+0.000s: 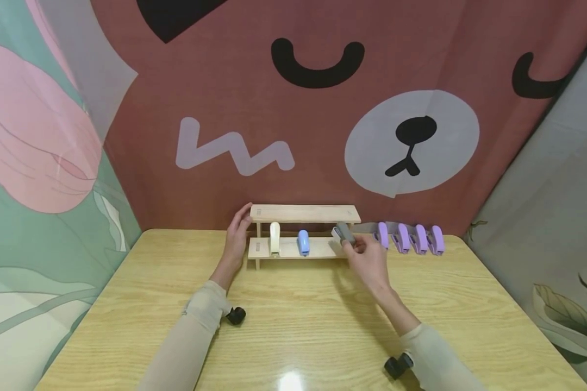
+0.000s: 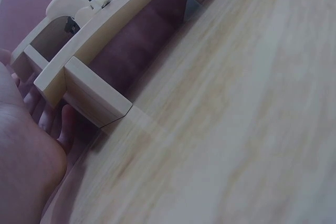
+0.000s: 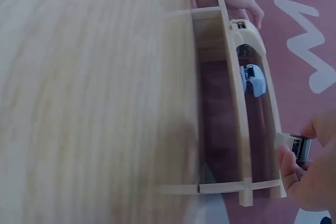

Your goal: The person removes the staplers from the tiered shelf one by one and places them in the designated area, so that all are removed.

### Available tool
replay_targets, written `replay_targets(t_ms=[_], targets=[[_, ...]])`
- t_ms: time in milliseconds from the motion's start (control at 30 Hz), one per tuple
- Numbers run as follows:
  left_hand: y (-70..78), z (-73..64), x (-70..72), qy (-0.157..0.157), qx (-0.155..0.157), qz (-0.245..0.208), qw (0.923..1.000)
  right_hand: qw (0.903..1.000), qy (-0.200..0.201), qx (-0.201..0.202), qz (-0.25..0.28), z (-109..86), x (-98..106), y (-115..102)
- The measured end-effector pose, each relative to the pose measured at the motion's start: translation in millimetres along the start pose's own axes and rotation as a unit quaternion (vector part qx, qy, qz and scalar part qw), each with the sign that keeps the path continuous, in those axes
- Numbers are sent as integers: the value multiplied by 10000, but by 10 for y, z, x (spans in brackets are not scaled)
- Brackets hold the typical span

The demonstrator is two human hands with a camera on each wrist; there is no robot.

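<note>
head view: grey stapler (image 1: 344,234) pinched in right hand (image 1: 369,260), at shelf (image 1: 305,213) end.

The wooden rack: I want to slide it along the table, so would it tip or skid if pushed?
The wooden rack is probably rigid and light, so likely to skid on the glossy table. Thin legs suggest it could tip; the left hand touching its end may steady it.

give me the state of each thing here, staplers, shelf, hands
left hand: fingers straight, resting against the shelf's left end
right hand: pinches the grey stapler
grey stapler: held at the lower shelf's right end
wooden shelf: upright on the table
cream stapler: on the lower shelf
blue stapler: on the lower shelf
four purple staplers: in a row on the table
</note>
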State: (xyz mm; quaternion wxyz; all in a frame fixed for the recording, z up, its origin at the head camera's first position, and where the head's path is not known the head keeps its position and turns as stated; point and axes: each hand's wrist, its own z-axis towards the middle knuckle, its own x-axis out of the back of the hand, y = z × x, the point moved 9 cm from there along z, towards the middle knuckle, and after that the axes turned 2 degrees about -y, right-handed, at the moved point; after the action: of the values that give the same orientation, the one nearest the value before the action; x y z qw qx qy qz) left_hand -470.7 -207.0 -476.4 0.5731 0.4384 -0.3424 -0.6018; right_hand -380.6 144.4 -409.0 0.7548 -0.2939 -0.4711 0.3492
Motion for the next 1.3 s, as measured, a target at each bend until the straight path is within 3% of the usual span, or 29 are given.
replay_targets(t_ms=[167, 433, 600, 767, 1100, 1300], targets=[[41, -3, -18, -155, 23, -68, 9999, 9999, 55, -85, 107, 15, 88, -21], [281, -99, -71, -302, 98, -209, 9993, 9995, 272, 100, 115, 41, 268, -93], [123, -48, -62, -324, 63, -478, 9983, 9989, 353, 3, 303, 70, 362, -65], [10, -3, -39, -192, 50, -419, 9989, 9978, 261, -373, 474, 99, 415, 19], [-14, -11, -37, -65, 43, -294, 9995, 9934, 188, -618, 943, 157, 600, 110], [4, -7, -38, -137, 20, -364, 9992, 9862, 261, -1021, 1280, 207, 737, 245]])
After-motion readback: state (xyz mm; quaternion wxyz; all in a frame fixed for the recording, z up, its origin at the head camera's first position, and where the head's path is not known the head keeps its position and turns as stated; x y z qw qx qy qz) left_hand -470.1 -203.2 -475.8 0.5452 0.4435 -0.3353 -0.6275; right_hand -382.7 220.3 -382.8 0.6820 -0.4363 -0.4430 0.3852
